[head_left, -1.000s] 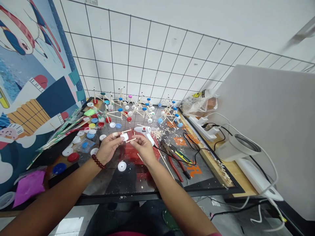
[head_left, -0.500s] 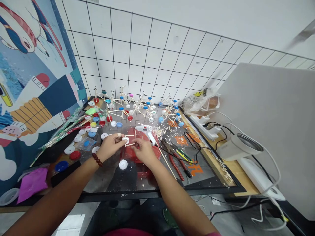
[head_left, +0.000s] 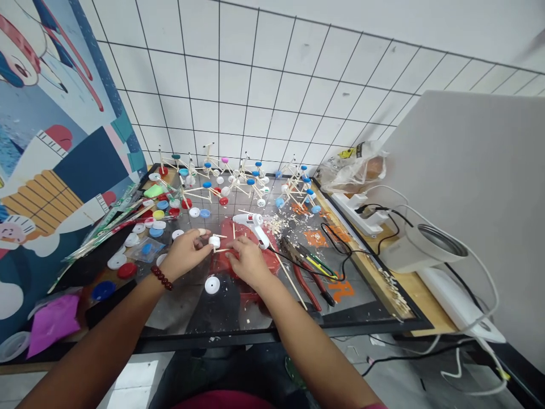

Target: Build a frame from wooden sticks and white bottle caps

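Left hand (head_left: 184, 253): cap (head_left: 214, 242) (white); right hand (head_left: 248, 261): stick (head_left: 221, 250)

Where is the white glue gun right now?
In the head view, the glue gun lies near the centre, beyond the right hand and left of the red-handled pliers.

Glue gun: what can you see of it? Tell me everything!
The glue gun is white with a small red mark and looks like plastic. It lies on something red, its handle slanting towards the person. A black cord runs from the handle across the pliers. The right hand is close; I can't tell if they touch.
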### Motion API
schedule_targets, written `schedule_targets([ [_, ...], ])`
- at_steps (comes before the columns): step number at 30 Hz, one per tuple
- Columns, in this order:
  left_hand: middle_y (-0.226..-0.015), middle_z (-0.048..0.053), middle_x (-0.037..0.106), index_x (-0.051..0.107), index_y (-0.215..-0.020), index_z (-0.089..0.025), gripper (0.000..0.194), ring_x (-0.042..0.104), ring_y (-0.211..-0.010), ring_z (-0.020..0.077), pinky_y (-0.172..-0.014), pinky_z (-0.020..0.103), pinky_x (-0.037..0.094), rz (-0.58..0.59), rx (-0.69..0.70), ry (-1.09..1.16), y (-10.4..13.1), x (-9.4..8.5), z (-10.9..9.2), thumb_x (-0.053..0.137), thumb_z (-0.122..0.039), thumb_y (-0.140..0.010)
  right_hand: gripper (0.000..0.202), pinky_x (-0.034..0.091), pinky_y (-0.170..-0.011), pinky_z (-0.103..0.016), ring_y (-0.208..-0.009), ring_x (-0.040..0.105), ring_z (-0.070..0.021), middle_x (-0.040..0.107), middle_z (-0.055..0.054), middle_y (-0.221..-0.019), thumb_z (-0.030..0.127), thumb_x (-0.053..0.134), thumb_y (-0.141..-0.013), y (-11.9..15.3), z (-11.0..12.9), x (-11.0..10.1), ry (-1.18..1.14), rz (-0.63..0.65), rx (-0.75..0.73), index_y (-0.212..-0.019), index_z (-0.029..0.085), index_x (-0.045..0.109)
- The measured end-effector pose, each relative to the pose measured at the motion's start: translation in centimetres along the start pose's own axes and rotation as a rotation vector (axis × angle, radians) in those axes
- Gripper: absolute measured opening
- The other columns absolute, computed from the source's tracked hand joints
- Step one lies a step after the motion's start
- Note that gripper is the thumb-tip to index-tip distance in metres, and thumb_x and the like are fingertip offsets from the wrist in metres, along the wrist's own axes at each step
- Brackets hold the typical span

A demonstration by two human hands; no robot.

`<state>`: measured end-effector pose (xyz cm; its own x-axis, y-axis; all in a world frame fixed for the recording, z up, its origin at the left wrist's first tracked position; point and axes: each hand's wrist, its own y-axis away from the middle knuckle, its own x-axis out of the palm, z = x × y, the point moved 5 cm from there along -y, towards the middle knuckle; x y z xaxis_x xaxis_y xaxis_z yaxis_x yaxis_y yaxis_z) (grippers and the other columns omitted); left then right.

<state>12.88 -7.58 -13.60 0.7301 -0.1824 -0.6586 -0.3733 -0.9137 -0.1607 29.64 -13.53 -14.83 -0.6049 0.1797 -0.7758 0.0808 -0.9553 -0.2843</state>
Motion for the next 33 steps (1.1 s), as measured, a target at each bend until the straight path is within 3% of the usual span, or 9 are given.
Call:
schedule_targets([
  [9, -0.076, 0.000, 0.057, 0.068, -0.115, -0.020, 0.037, 0.051, -0.059, 0.0123, -0.049, 0.022, 0.038, 0.047, 0.132, -0.044, 0.1, 0.3, -0.6, 0.061, -0.029, -0.079, 0.015, 0.049, -0.077, -0.030, -0.084, 0.060, -0.0184, 0.061, -0.005, -0.091, 0.012, 0.061, -0.086, -0.1, -0.1, 0.2, -0.068, -0.019, -0.042, -0.095, 0.019, 0.072],
  [15, -0.085, 0.002, 0.061, 0.068, -0.114, -0.020, 0.035, 0.049, -0.056, 0.0108, -0.046, 0.022, 0.036, 0.114, 0.095, 0.010, 0.0, 0.3, -0.5, 0.057, -0.026, -0.082, 0.014, 0.047, -0.075, -0.029, -0.082, 0.058, -0.0175, 0.059, -0.005, -0.089, 0.011, 0.059, -0.087, -0.3, -0.4, 0.2, -0.118, -0.015, -0.034, -0.091, 0.019, 0.071],
  [17, -0.087, 0.004, 0.064, 0.068, -0.114, -0.020, 0.033, 0.053, -0.060, 0.0118, -0.049, 0.023, 0.040, 0.140, 0.075, 0.033, -0.2, 0.1, -0.5, 0.056, -0.028, -0.084, 0.015, 0.047, -0.076, -0.029, -0.082, 0.058, -0.0175, 0.059, -0.005, -0.089, 0.012, 0.059, -0.088, -0.3, -0.3, 0.2, -0.122, -0.011, -0.027, -0.091, 0.020, 0.070],
  [20, -0.104, 0.007, 0.069, 0.068, -0.113, -0.021, 0.030, 0.063, -0.078, 0.0160, -0.065, 0.027, 0.051, 0.160, 0.068, 0.092, -0.4, -0.3, -0.7, 0.054, -0.030, -0.088, 0.015, 0.047, -0.078, -0.031, -0.084, 0.058, -0.0180, 0.059, -0.005, -0.091, 0.012, 0.057, -0.089, -0.3, -0.3, 0.1, -0.125, -0.003, -0.011, -0.093, 0.020, 0.070],
  [22, -0.106, 0.008, 0.070, 0.068, -0.112, -0.020, 0.030, 0.065, -0.081, 0.0169, -0.068, 0.028, 0.052, 0.117, 0.017, 0.132, -0.5, -0.6, -0.5, 0.052, -0.033, -0.090, 0.016, 0.047, -0.078, -0.031, -0.084, 0.057, -0.0183, 0.059, -0.005, -0.091, 0.012, 0.057, -0.089, -0.3, -0.3, 0.0, -0.128, 0.005, -0.002, -0.093, 0.020, 0.070],
  [25, -0.079, 0.003, 0.068, 0.065, -0.102, -0.019, 0.029, 0.059, -0.058, 0.0133, -0.054, 0.026, 0.048, 0.001, -0.108, 0.154, -0.3, -1.0, 0.3, 0.044, -0.037, -0.095, 0.016, 0.047, -0.078, -0.031, -0.084, 0.057, -0.0186, 0.059, -0.006, -0.091, 0.011, 0.057, -0.089, -0.3, -0.2, 0.0, -0.133, 0.014, 0.009, -0.093, 0.020, 0.070],
  [27, -0.067, -0.001, 0.062, 0.063, -0.095, -0.019, 0.028, 0.055, -0.051, 0.0117, -0.054, 0.025, 0.047, -0.058, -0.112, 0.153, -0.1, -1.0, 0.5, 0.041, -0.037, -0.097, 0.017, 0.047, -0.078, -0.031, -0.085, 0.057, -0.0188, 0.059, -0.006, -0.091, 0.011, 0.056, -0.089, -0.3, -0.2, -0.1, -0.137, 0.012, 0.014, -0.093, 0.020, 0.070],
  [33, -0.087, 0.003, 0.067, 0.064, -0.084, -0.020, 0.015, 0.064, -0.079, 0.0156, -0.071, 0.028, 0.053, -0.282, -0.035, 0.210, 0.1, -1.8, 0.9, 0.066, -0.034, -0.083, 0.017, 0.047, -0.080, -0.032, -0.086, 0.057, -0.0193, 0.059, -0.006, -0.092, 0.012, 0.055, -0.089, -0.3, -0.3, 0.0, -0.146, 0.010, 0.019, -0.094, 0.020, 0.069],
])
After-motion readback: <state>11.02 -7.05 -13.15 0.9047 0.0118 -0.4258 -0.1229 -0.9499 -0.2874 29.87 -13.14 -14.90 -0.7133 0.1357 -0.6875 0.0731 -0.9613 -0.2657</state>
